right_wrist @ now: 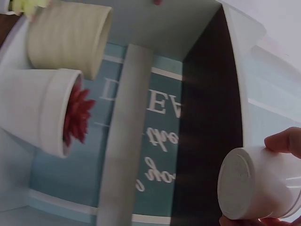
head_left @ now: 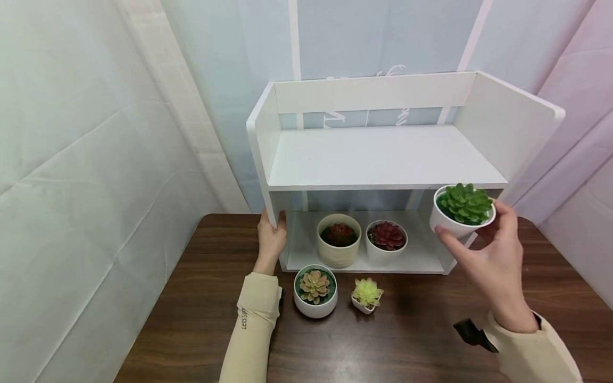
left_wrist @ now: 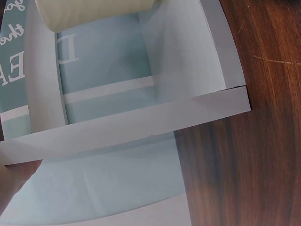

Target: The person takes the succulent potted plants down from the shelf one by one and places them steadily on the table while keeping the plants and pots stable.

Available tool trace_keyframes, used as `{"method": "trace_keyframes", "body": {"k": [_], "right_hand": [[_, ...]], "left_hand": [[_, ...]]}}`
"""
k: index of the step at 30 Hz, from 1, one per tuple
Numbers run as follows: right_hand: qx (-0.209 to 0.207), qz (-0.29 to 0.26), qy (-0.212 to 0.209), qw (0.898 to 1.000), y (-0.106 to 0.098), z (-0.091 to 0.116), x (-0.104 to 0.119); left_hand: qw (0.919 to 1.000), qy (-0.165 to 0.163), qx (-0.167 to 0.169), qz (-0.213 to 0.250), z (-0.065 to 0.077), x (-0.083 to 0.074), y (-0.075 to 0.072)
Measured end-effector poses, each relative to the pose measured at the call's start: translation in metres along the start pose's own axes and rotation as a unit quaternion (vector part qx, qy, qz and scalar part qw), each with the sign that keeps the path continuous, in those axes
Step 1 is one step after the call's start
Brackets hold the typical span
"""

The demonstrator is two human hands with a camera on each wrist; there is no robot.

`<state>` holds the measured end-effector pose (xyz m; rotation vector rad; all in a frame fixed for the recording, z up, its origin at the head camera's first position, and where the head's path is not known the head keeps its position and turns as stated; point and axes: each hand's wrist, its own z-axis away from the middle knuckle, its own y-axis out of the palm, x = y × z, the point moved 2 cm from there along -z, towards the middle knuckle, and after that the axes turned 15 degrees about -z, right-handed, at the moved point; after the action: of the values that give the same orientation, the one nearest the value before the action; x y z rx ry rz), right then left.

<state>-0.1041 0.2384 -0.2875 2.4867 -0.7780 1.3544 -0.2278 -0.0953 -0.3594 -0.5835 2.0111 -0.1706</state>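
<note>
My right hand [head_left: 503, 255] holds a white pot with a green succulent [head_left: 464, 205] between thumb and fingers, in front of the right end of the white two-tier shelf [head_left: 383, 159]. In the right wrist view the pot's base [right_wrist: 235, 183] shows beside the upper board's edge. At the other end, my left hand [head_left: 272, 236] grips the shelf's left side panel [left_wrist: 131, 125], thumb on the inner side. Inside the lower tier stand a cream pot with a reddish plant [head_left: 339, 250] and a white pot with a dark red succulent [head_left: 385, 244].
On the brown wooden table [head_left: 206, 319], before the shelf, stand a round white pot with a pinkish-green succulent [head_left: 315, 298] and a small pot with a yellow-green plant [head_left: 366, 295]. Pale curtains [head_left: 96, 159] hang around the table's sides and back.
</note>
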Motion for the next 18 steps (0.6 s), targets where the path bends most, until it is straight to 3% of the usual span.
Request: {"method": "trace_keyframes", "body": {"k": [4,18], "right_hand": [[0.008,-0.018,0.005,1.000,0.002,0.005,-0.008],[0.030,0.032,0.073,0.996,0.001,0.024,-0.030]], "left_hand": [[1.0000,0.002,-0.005,0.002,-0.004,0.020,0.007],[1.0000,-0.001,-0.002,0.005,-0.004,0.020,0.008]]}}
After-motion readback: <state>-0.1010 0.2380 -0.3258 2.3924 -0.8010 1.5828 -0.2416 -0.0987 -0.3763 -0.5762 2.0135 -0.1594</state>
